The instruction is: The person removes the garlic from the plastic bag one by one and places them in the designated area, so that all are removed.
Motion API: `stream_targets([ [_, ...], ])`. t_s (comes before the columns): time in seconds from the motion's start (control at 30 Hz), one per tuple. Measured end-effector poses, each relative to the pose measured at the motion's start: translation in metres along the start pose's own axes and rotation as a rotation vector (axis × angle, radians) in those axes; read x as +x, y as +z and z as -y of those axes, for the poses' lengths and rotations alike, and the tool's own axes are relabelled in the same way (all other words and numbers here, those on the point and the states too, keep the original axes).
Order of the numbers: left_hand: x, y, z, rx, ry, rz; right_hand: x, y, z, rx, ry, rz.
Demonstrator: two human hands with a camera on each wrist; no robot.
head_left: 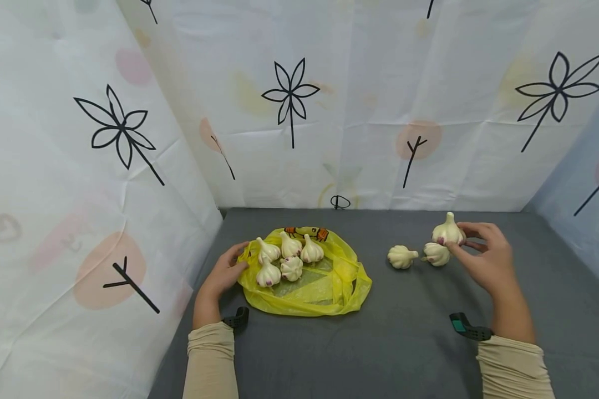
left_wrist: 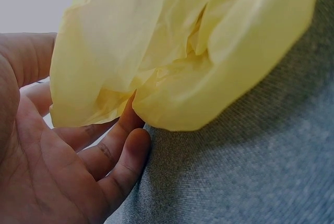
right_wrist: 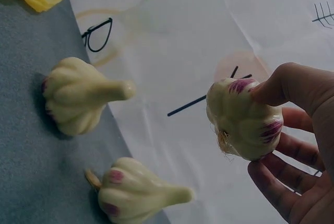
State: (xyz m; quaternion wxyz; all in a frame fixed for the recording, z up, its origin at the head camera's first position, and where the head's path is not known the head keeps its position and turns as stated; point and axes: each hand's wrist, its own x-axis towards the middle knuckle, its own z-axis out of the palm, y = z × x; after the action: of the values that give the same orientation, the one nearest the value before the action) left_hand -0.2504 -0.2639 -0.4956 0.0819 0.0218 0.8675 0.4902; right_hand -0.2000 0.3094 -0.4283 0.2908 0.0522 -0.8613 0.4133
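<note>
My right hand point(head_left: 486, 257) grips a garlic bulb point(head_left: 448, 230) between thumb and fingers, held up off the table. In the right wrist view this bulb point(right_wrist: 242, 117) shows purple streaks and a tuft of dry roots. Two more bulbs rest on the table below and left of it: one garlic bulb point(head_left: 401, 257) to the left, another garlic bulb point(head_left: 436, 254) just under the held one. At the left, my left hand point(head_left: 224, 271) pinches the edge of a yellow plastic bag point(head_left: 304, 302). Several garlic bulbs point(head_left: 311, 250) lie on the spread bag near that hand.
The grey tabletop point(head_left: 359, 354) runs back to a white patterned cloth point(head_left: 349, 111) hung behind and at both sides. A dark wrist strap piece point(head_left: 237, 318) sits at the left wrist, and a similar strap piece point(head_left: 471, 330) at the right.
</note>
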Motion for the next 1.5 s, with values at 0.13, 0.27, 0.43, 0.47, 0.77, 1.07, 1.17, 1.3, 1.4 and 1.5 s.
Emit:
stream_targets([
  [0.13, -0.001, 0.000, 0.000, 0.002, -0.001, 0.003, -0.001, -0.006, -0.004, 0.017, 0.022, -0.016],
  [0.27, -0.001, 0.000, 0.000, -0.002, -0.003, 0.006, -0.001, -0.013, -0.008, -0.006, 0.067, -0.025],
  [0.43, 0.000, 0.000, 0.001, -0.004, -0.004, 0.007, -0.003, -0.020, -0.013, -0.040, 0.116, -0.041],
  [0.47, 0.000, 0.000, 0.002, -0.003, -0.004, 0.007, -0.003, -0.022, -0.014, -0.042, 0.124, -0.043],
  [0.77, 0.001, -0.001, 0.002, 0.006, 0.000, 0.005, -0.006, -0.031, -0.028, -0.082, 0.230, -0.019],
  [1.07, 0.000, -0.001, 0.002, 0.007, 0.004, 0.003, -0.011, -0.033, -0.044, -0.104, 0.303, 0.022],
  [1.17, 0.000, 0.000, 0.002, 0.008, 0.005, 0.001, -0.012, -0.032, -0.049, -0.114, 0.305, 0.030],
  [1.3, 0.000, 0.000, 0.002, 0.007, 0.007, -0.003, -0.014, -0.031, -0.054, -0.128, 0.295, 0.032],
  [1.4, 0.000, 0.000, 0.002, 0.006, 0.008, -0.004, -0.014, -0.030, -0.056, -0.132, 0.290, 0.027],
  [1.5, 0.000, 0.000, 0.002, 0.012, 0.012, -0.007, -0.015, -0.029, -0.058, -0.136, 0.294, 0.027],
])
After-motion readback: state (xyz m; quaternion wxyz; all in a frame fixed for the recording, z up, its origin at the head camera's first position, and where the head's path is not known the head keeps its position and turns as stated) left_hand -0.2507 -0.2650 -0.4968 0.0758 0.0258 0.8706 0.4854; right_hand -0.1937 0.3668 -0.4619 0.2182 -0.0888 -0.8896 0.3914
